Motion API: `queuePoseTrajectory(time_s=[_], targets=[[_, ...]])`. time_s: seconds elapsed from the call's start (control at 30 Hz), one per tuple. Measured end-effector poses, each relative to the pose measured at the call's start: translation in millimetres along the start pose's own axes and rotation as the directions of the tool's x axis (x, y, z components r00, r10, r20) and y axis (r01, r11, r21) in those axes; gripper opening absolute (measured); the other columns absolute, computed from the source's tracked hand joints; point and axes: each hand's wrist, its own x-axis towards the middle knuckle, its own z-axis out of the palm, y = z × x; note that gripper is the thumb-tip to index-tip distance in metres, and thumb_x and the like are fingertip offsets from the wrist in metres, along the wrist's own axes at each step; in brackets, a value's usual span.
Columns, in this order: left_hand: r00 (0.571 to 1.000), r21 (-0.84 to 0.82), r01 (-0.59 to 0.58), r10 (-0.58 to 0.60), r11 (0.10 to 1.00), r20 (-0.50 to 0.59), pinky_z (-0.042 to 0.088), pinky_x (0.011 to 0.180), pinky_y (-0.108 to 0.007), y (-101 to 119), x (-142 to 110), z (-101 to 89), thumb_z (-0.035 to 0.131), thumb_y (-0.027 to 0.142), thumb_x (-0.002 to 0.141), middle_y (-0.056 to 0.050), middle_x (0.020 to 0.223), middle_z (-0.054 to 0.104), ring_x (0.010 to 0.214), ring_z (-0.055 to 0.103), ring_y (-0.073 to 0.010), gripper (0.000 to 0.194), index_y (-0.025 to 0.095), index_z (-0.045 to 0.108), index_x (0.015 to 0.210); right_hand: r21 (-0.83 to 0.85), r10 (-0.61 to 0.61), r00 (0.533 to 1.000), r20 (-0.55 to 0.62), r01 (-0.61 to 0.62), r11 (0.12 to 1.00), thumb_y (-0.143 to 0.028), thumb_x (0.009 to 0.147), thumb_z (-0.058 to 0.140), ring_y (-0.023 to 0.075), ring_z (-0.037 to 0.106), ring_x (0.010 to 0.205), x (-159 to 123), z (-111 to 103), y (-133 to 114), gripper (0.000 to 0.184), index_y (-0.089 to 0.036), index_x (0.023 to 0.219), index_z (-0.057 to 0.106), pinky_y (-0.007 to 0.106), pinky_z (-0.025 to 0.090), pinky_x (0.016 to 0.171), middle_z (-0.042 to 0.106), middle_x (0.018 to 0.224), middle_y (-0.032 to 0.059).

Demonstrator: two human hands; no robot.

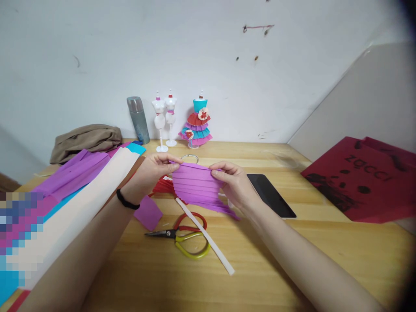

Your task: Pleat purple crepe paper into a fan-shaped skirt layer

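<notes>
Between both hands a piece of pleated purple crepe paper (198, 184) is held up above the table, its folds running sideways. My left hand (160, 167) pinches its upper left corner, and my right hand (232, 177) pinches the upper right corner. Below it lie scissors (191, 236) with one red and one yellow handle, blades pointing left. A narrow white strip (208, 240) rests across the handles. Partly behind my left wrist is a small purple paper square (148, 213). Some red pleated paper (163, 185) shows behind the held piece.
Crepe paper sheets (84, 208) in several colours cover the left side. At the back stand a flask (138, 120), two white mini dress forms (159, 123) and one in a ruffled paper dress (198, 125). A dark-screened tablet (272, 195) and a red bag (360, 182) are on the right.
</notes>
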Motion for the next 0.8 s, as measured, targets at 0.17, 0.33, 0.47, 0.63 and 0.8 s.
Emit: queuePoseTrajectory(time_s=[0.17, 0.33, 0.47, 0.63, 0.8], targets=[[0.998, -0.057, 0.043, -0.04, 0.997, 0.048, 0.05, 0.062, -0.025, 2.4, -0.9, 0.1, 0.079, 0.029, 0.061, -0.001, 0.068, 0.069, 0.062, 0.061, -0.0115, 0.019, 0.017, 0.073, 0.075, -0.013, 0.003, 1.0, -0.002, -0.003, 1.0, -0.022, 0.049, 0.083, 0.0098, 0.051, 0.055, -0.1, -0.3, -0.1, 0.018, -0.021, 0.063, 0.072, 0.025, 0.037, 0.055, 0.065, 0.061, -0.0031], [0.999, -0.051, 0.031, -0.03, 0.998, 0.027, 0.049, 0.062, -0.024, 6.1, -2.6, 1.1, 0.076, 0.035, 0.066, -0.001, 0.068, 0.068, 0.061, 0.059, -0.0105, 0.02, 0.016, 0.07, 0.069, -0.017, -0.001, 1.0, 0.013, 0.001, 1.0, -0.022, 0.049, 0.082, 0.0098, 0.051, 0.055, -1.0, -0.4, 0.1, 0.017, -0.021, 0.063, 0.072, 0.026, 0.038, 0.056, 0.065, 0.061, -0.0032], [1.0, 0.075, 0.003, -0.003, 0.997, -0.002, 0.048, 0.06, -0.024, 7.8, -3.2, 1.7, 0.079, 0.035, 0.062, -0.001, 0.067, 0.067, 0.061, 0.058, -0.0118, 0.027, 0.015, 0.071, 0.078, -0.014, -0.004, 1.0, 0.012, 0.004, 1.0, -0.024, 0.05, 0.083, 0.0091, 0.051, 0.055, -1.1, -1.2, 0.4, 0.018, -0.021, 0.065, 0.073, 0.024, 0.037, 0.054, 0.065, 0.061, -0.003], [0.999, 0.126, -0.016, 0.022, 0.992, -0.045, 0.05, 0.065, -0.027, 7.0, -2.6, 2.9, 0.078, 0.036, 0.064, -0.004, 0.073, 0.07, 0.069, 0.062, -0.0145, 0.025, 0.015, 0.071, 0.076, -0.023, -0.017, 1.0, 0.017, 0.017, 1.0, -0.026, 0.05, 0.084, 0.0089, 0.05, 0.054, -0.9, -1.7, 0.5, 0.019, -0.021, 0.066, 0.073, 0.024, 0.036, 0.054, 0.065, 0.061, -0.003], [0.998, 0.139, -0.005, 0.013, 0.99, -0.055, 0.051, 0.064, -0.027, 8.5, -4.0, 4.0, 0.076, 0.033, 0.067, -0.004, 0.075, 0.072, 0.068, 0.063, -0.0148, 0.022, 0.016, 0.073, 0.081, -0.041, -0.005, 1.0, 0.018, 0.006, 0.999, -0.028, 0.051, 0.083, 0.0099, 0.05, 0.054, -1.4, -1.7, 0.4, 0.02, -0.021, 0.067, 0.072, 0.025, 0.035, 0.054, 0.064, 0.06, -0.0029]])
